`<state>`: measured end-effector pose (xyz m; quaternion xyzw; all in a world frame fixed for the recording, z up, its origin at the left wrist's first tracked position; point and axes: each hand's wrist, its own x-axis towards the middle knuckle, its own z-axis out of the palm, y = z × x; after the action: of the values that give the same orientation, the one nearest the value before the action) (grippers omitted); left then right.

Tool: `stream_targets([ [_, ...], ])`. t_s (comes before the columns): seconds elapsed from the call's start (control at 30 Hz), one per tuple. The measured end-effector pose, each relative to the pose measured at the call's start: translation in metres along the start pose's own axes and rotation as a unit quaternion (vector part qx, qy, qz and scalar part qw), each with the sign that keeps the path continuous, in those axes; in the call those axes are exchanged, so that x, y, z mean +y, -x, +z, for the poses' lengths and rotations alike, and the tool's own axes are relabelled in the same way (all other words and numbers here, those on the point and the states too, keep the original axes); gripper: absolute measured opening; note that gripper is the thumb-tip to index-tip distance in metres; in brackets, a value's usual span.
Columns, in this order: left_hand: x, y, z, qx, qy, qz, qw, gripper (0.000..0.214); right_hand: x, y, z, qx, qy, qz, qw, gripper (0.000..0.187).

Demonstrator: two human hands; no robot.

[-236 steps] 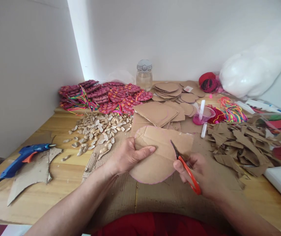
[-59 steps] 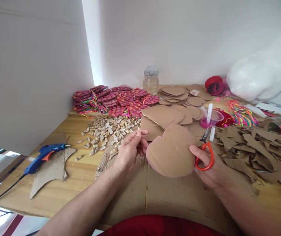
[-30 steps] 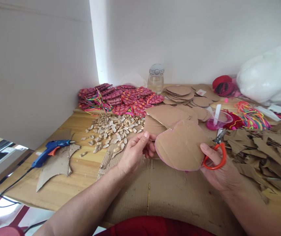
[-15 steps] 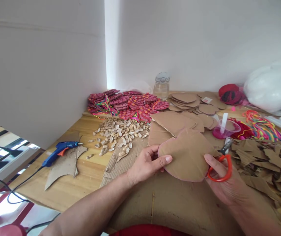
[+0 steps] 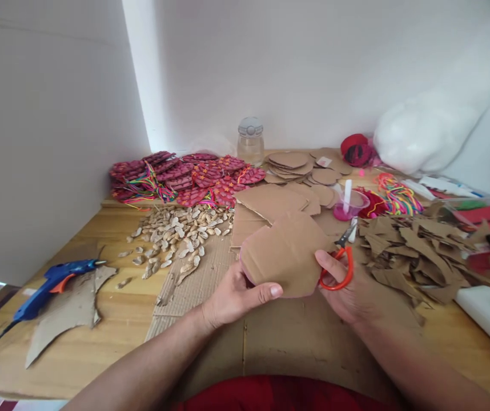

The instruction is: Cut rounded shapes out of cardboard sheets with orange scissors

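A rounded cardboard cutout [image 5: 288, 254] with a pinkish outline along its edge is held up in front of me. My left hand [image 5: 239, 294] grips its lower left side, thumb on top and fingers beneath. At the right edge of the cutout, my right hand [image 5: 348, 297] pinches it with the thumb. The same hand carries scissors [image 5: 344, 257] with orange handles, their blades pointing up and away; how the fingers sit in the loops is partly hidden. Behind the cutout lie a larger cardboard piece [image 5: 266, 200] and stacked cardboard cutouts [image 5: 288, 161].
Peanut shells [image 5: 180, 228] and pink decorated pieces [image 5: 211, 177] lie left of centre. A blue glue gun [image 5: 56, 285] rests on a cardboard scrap at left. Cardboard scraps [image 5: 416, 251] pile up at right. A glass jar [image 5: 250, 142] and colourful cords [image 5: 399, 194] are farther back.
The view has turned right, so everything appears farther left, and more of the table's right side shows. Both hands still hold the cutout, which is tilted slightly differently.
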<state>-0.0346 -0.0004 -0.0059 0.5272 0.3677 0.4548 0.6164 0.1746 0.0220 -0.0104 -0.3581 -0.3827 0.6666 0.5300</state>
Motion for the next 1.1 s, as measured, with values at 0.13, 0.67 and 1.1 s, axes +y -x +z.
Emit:
stream_targets([
  [0.13,-0.012,0.003,0.005,0.041,0.016,-0.031,0.999,0.051,0.005,0.002,0.003,0.014,0.018,0.003,1.0,0.029],
  [0.67,-0.012,-0.01,-0.009,0.064,0.148,0.009,0.987,0.073,-0.003,-0.009,-0.011,0.064,-0.053,-0.011,0.996,0.018],
  [1.1,-0.014,-0.013,-0.011,0.015,0.119,-0.007,0.993,0.053,-0.003,-0.012,-0.015,0.073,-0.059,-0.029,0.995,0.018],
])
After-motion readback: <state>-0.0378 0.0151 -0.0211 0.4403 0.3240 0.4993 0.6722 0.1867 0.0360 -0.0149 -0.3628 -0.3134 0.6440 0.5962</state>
